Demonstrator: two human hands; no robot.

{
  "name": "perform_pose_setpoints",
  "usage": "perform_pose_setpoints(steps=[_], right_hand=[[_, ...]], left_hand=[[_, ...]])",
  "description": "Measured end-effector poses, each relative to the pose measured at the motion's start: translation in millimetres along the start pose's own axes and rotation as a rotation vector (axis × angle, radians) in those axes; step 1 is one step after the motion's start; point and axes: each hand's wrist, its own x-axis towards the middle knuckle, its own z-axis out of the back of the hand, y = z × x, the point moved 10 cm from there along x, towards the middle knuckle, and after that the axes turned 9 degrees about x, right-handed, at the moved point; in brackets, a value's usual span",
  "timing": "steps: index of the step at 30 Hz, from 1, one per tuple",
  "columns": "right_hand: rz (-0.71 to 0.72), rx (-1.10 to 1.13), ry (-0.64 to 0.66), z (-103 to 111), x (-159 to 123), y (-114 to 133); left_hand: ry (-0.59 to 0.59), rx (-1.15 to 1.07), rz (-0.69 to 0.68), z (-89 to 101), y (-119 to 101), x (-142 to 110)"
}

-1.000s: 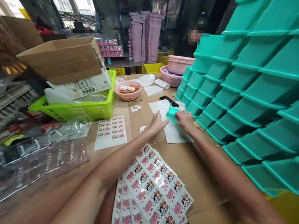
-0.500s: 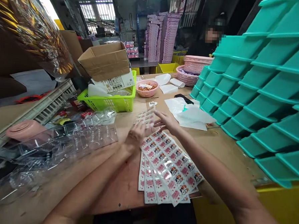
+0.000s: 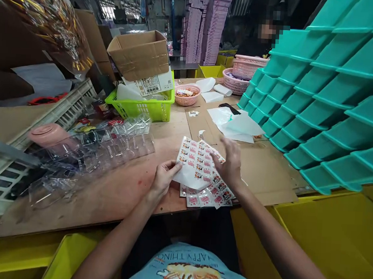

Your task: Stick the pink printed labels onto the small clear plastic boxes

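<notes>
My left hand (image 3: 163, 178) pinches the near left corner of a sticker sheet (image 3: 192, 160) printed with pink and white labels, lifting it off the table. Under it lies a fanned stack of more sticker sheets (image 3: 211, 193) at the table's near edge. My right hand (image 3: 229, 162) hovers over the right side of the sheets with its fingers spread, holding nothing. Both forearms reach in from the bottom of the view.
Clear plastic blister trays (image 3: 111, 148) lie left of the sheets. A green basket (image 3: 144, 108) with a cardboard box (image 3: 141, 54) stands behind. White bags (image 3: 237, 127) and a pink basket (image 3: 186, 95) lie farther back. Stacked teal bins (image 3: 320, 100) fill the right. A person sits behind them.
My hands came back from the white bags and teal piece to the sticker sheets. My left hand picked up a sheet by its corner. The view pulled back and down.
</notes>
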Motion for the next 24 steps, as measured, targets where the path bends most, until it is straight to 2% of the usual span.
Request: perform_pose_setpoints(steps=[2, 4, 7, 10, 13, 16, 19, 21, 22, 23, 24], right_hand=[[0.251, -0.197, 0.186, -28, -11, 30], [0.378, -0.248, 0.343, -56, -22, 45], [0.408, -0.202, 0.398, -77, -28, 49], [0.335, -0.061, 0.438, -90, -28, 40], [0.101, 0.171, 0.326, -85, -16, 13], [-0.079, 0.279, 0.122, -61, 0, -20], [-0.149, 0.310, -0.053, -30, 15, -39], [-0.152, 0.321, -0.110, -16, 21, -41], [-0.142, 0.323, -0.113, -13, 23, -38], [-0.127, 0.324, -0.102, -13, 23, -34], [-0.110, 0.322, -0.083, -16, 22, -29]], left_hand=[[0.060, -0.009, 0.020, -10.6, 3, -6], [0.138, -0.009, 0.026, -20.0, 1, -11], [0.175, 0.050, -0.009, -21.7, -6, -13], [0.124, 0.139, -0.066, -13.7, -12, -9], [0.136, 0.192, -0.099, -11.1, -10, -3], [0.140, 0.354, -0.104, -1.9, -2, 3], [0.018, 0.497, -0.114, 21.4, -5, 7], [-0.112, 0.533, -0.190, 32.1, -24, 3], [-0.128, 0.530, -0.221, 29.4, -34, 0], [-0.082, 0.491, -0.220, 19.7, -40, -3], [0.026, 0.406, -0.174, 3.4, -40, -5]])
